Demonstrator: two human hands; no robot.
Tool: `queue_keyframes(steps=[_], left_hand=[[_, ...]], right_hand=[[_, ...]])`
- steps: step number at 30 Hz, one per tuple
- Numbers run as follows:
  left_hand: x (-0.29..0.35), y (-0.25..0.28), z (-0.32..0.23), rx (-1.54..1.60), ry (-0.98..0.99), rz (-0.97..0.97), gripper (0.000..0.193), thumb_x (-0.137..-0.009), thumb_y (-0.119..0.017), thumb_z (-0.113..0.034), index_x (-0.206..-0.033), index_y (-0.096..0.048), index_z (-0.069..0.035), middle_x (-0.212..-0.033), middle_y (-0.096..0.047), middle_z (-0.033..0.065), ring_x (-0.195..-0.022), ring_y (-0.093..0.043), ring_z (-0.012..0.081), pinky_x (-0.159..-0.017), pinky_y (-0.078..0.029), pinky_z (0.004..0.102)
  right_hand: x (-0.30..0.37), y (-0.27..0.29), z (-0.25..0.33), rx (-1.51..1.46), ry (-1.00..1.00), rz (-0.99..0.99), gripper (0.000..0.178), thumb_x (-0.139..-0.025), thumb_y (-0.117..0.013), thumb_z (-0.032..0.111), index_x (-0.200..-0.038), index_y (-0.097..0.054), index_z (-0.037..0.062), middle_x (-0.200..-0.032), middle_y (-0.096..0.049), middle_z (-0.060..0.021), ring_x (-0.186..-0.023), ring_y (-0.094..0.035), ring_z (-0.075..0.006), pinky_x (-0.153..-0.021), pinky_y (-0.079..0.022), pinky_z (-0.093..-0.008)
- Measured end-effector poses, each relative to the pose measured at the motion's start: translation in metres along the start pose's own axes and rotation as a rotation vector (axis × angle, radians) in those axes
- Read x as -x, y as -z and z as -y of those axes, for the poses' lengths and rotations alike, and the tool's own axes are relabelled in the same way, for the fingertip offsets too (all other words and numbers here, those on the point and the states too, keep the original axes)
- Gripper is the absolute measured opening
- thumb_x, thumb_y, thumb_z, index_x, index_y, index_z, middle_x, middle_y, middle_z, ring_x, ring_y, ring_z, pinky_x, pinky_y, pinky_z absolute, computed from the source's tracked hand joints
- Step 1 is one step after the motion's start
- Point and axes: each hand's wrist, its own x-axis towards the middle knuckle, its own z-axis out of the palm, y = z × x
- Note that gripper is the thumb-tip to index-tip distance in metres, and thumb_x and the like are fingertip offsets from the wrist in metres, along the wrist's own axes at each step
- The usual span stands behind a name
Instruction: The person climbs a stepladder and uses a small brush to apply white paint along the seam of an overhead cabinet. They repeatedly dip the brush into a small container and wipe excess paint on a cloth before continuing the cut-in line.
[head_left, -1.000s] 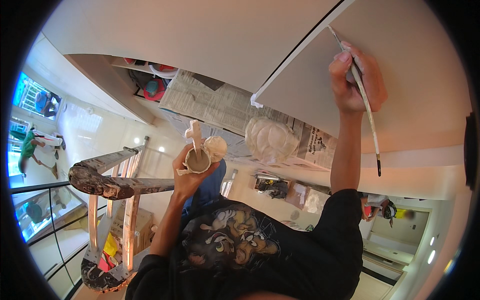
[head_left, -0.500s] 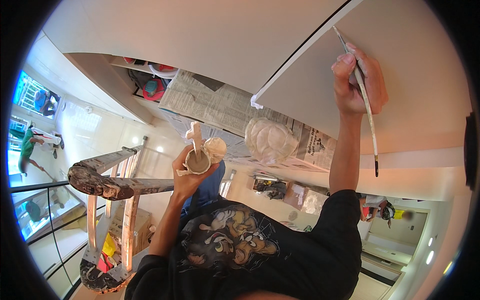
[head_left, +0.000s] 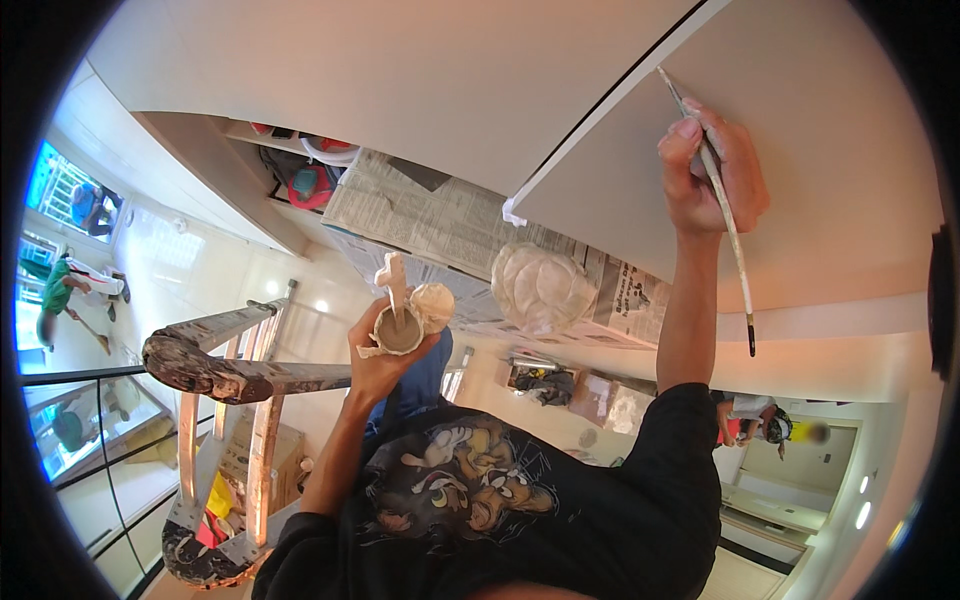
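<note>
My right hand (head_left: 715,175) is closed round a thin, paint-smeared paintbrush (head_left: 735,235), raised at the upper right. The brush's tip lies at the pale strip along the edge of a flat beige panel (head_left: 800,130), beside a dark gap. Lower and to the left, my left hand (head_left: 375,355) grips a small paint cup (head_left: 398,330) with greyish paint inside and a crusted rim. A pale, paint-caked stick (head_left: 394,280) stands up out of the cup. Against the cup's right side is a round, crumpled whitish piece (head_left: 433,305); whether my fingers hold it too I cannot tell.
Newspaper (head_left: 420,205) covers a ledge, with a clear plastic-wrapped bundle (head_left: 540,285) on it. A paint-spattered stepladder (head_left: 250,380) stands at my left. A shelf (head_left: 255,130) holds assorted items. Other people work far off, one in green (head_left: 57,290) at the left, another (head_left: 745,415) at the right.
My right hand and the brush have shifted slightly left and down, the tip sliding along the panel's edge. My left hand with the cup has moved very little.
</note>
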Motion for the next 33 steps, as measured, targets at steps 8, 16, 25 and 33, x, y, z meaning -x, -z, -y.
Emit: queue_keyframes(steps=[8,16,25,33], left_hand=[[0.0010,0.0009,0.0020,0.030,0.016,0.009,0.055,-0.076,-0.090,-0.007,-0.124,-0.064,0.000,-0.113,-0.072,0.0067,-0.104,-0.067,0.0140,-0.094,-0.053,0.0317],[0.0019,0.0004,-0.0004,0.006,0.024,0.013,0.054,-0.076,-0.090,-0.007,-0.123,-0.064,0.000,-0.113,-0.072,0.0068,-0.104,-0.067,0.0143,-0.094,-0.053,0.0320],[0.0022,0.0003,0.0063,0.023,0.060,0.043,0.061,-0.073,-0.089,-0.002,-0.127,-0.062,-0.001,-0.121,-0.070,0.0091,-0.111,-0.066,0.0166,-0.101,-0.052,0.0340],[0.0010,-0.0005,0.0057,0.031,0.042,0.060,0.061,-0.073,-0.090,-0.002,-0.128,-0.061,-0.001,-0.123,-0.070,0.0093,-0.113,-0.066,0.0174,-0.103,-0.051,0.0343]], right_hand=[[0.0018,-0.0058,-0.0027,-0.047,-0.031,-0.049,0.014,-0.083,-0.073,-0.004,-0.097,-0.073,-0.0028,-0.077,-0.072,-0.0116,-0.058,-0.063,-0.0150,-0.051,-0.050,-0.0241],[-0.0012,0.0007,0.0010,-0.006,-0.025,0.016,0.017,-0.080,-0.073,-0.005,-0.096,-0.074,-0.0015,-0.074,-0.070,-0.0094,-0.055,-0.062,-0.0139,-0.049,-0.049,-0.0239],[-0.0010,0.0008,-0.0022,-0.009,0.042,0.030,0.020,-0.077,-0.073,-0.004,-0.096,-0.073,0.0005,-0.072,-0.069,-0.0084,-0.053,-0.060,-0.0136,-0.047,-0.048,-0.0243],[-0.0004,0.0010,-0.0007,-0.042,0.040,0.045,0.019,-0.075,-0.072,-0.005,-0.094,-0.074,0.0003,-0.070,-0.068,-0.0079,-0.053,-0.060,-0.0143,-0.048,-0.049,-0.0243]])
